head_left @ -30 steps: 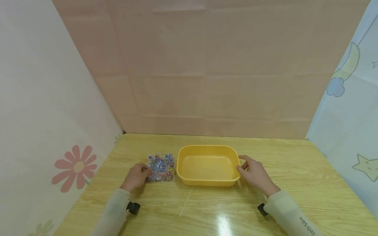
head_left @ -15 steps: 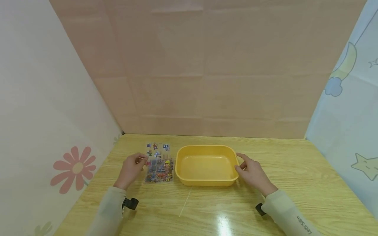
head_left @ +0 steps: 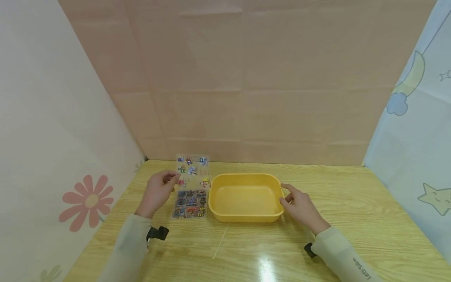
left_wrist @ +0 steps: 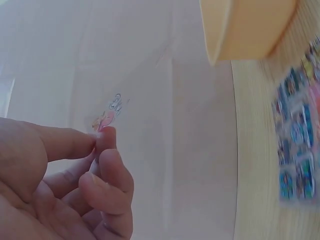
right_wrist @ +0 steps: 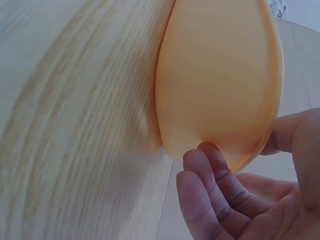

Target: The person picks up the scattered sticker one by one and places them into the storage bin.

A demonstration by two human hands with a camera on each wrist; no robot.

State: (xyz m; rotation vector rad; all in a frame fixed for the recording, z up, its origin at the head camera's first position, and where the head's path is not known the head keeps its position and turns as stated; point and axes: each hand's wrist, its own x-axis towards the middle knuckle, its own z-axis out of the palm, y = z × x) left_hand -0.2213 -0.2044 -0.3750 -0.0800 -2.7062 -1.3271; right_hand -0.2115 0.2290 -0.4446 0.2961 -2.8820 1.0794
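Observation:
My left hand [head_left: 156, 192] pinches the edge of the clear lid [head_left: 193, 181] of a flat compartment box [head_left: 191, 204]. The lid stands raised at the box's far side and bears printed coloured letters and figures. Small colourful pieces, too small to identify, lie in the box's several compartments. In the left wrist view, thumb and forefinger meet at a pink print on the lid. To the right of the box is a yellow plastic basin [head_left: 246, 199] with nothing in it. My right hand [head_left: 301, 205] grips the basin's right end, fingers against its outer wall [right_wrist: 215, 75] in the right wrist view.
Both things stand on a wood-grain table [head_left: 338, 188]. A beige sheet [head_left: 243, 90] hangs behind its back edge. Patterned white sheets close off the left side [head_left: 88, 149] and the right side [head_left: 415, 152].
The left hand has moved away from me and up, lifting the lid from lying over the box to standing up behind it. The right hand stays at the basin.

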